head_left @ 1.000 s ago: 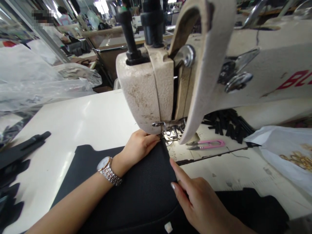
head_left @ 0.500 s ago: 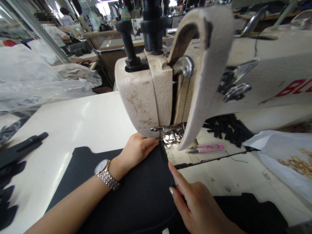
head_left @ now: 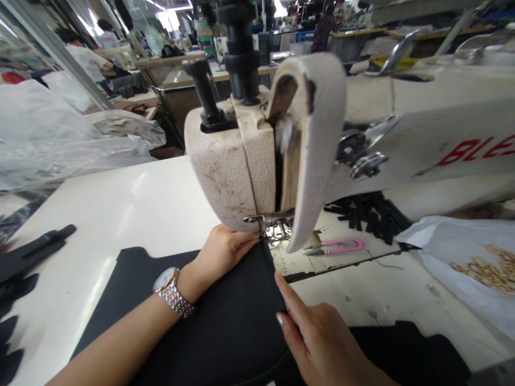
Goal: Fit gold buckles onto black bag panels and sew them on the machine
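A black leather-like panel (head_left: 225,316) lies on the white table, its right edge running up to the presser foot (head_left: 263,228) of a sewing machine (head_left: 219,161). My left hand (head_left: 221,252), with a watch (head_left: 173,289) on the wrist, presses on the panel right beside the foot, fingertips bent together at its edge. Lower down, my right hand (head_left: 317,332) holds the same edge, the index finger stretched along it and the thumb on top. Its other fingers are hidden. The needle tip cannot be made out.
Pink-handled thread snips (head_left: 341,246) lie right of the foot, near short black strips (head_left: 366,214). A white bag with gold-coloured metal pieces (head_left: 483,268) is at the right. More black pieces (head_left: 36,252) lie left, plastic bags (head_left: 72,134) behind. Co-workers (head_left: 82,59) are in the background.
The view has shifted slightly, so the machine head appears lower and further left. The metal part behind the machine's guard is now smeared by motion. Both hands keep their places on the panel.
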`<action>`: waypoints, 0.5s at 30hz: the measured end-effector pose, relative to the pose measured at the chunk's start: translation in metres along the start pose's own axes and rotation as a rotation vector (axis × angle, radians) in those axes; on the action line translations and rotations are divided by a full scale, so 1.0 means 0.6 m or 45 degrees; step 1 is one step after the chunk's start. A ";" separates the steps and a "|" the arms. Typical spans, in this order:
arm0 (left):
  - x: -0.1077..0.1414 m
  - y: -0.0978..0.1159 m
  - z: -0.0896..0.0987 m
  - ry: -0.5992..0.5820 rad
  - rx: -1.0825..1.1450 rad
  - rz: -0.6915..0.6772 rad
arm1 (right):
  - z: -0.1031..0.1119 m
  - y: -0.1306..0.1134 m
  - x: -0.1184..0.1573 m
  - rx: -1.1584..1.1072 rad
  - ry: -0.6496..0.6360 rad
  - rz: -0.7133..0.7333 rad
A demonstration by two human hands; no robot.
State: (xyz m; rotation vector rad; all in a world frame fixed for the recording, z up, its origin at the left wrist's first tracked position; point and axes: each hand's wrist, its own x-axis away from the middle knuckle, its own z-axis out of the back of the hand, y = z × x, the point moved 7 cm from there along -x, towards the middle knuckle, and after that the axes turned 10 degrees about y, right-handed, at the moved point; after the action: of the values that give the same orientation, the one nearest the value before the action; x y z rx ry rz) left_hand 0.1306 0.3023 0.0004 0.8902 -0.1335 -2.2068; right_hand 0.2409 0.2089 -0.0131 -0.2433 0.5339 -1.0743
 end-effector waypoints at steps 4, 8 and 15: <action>-0.001 0.002 0.003 0.020 0.021 -0.013 | -0.004 0.003 0.001 -0.015 -0.027 -0.009; 0.002 0.000 0.000 -0.006 0.036 0.004 | -0.003 0.002 0.001 -0.017 -0.028 -0.003; 0.004 -0.001 -0.004 0.007 0.011 -0.001 | 0.006 0.000 -0.004 0.037 0.046 -0.011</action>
State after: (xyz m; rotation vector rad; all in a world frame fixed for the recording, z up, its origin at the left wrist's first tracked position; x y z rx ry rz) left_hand 0.1305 0.3015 -0.0031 0.9009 -0.1408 -2.2060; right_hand 0.2417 0.2108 -0.0093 -0.2011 0.5494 -1.0955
